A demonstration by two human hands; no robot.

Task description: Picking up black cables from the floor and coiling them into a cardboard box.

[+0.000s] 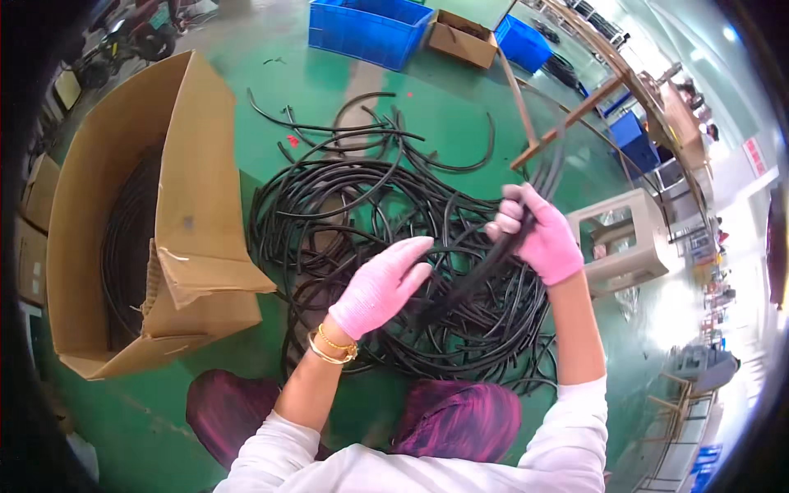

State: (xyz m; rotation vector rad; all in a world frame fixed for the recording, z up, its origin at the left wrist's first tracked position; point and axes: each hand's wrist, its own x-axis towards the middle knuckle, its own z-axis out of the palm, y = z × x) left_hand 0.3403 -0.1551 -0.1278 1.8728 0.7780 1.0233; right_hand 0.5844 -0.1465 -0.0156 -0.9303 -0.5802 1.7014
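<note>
A large tangled pile of black rubber-like hoses [345, 177] lies on the floor in front of my knees. My right hand [538, 234], in a pink and white glove, is closed round a bundle of black hoses [485, 275] that slants from upper right to lower left over the pile, its upper end blurred. My left hand [382, 287], gloved alike, hovers over the pile to the left of that bundle. Its fingers are stretched out with the thumb apart, and nothing shows in it. A gold bangle [333, 355] circles my left wrist.
At the left stands an open cardboard box [201, 164] with coiled black hose [131, 238] inside. A blue crate [366, 33] and a small cardboard box [462, 39] stand at the far side. To the right are a beige plastic stool [649, 230] and a wooden frame [567, 123].
</note>
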